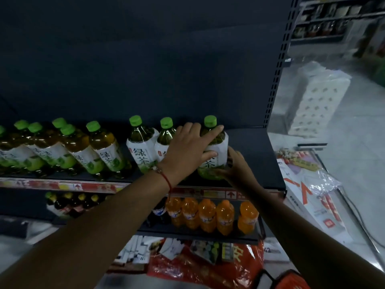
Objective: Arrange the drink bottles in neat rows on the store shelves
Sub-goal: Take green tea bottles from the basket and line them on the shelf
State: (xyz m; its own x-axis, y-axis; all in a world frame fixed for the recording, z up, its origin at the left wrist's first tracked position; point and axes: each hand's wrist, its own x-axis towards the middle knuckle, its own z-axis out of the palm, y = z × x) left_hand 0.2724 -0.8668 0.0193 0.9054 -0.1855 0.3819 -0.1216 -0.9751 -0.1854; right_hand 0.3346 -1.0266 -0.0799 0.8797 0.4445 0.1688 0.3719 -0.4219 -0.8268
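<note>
Nine green-capped tea bottles [143, 142] on upper shelf [256, 159], all upright, caps up, five orange bottles [207, 214] on shelf below, left hand [187, 149] and right hand [233, 165] fingers wrapped round rightmost bottle [216, 142]

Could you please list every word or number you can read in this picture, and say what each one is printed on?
"绿茶": white label of the green tea bottle standing left of the left hand.
"茶": label of the bottle held by both hands, the right hand low on it.
"安": red bag on the floor.
Shelf price strip, orange drink bottles: too blurred to read.
</note>
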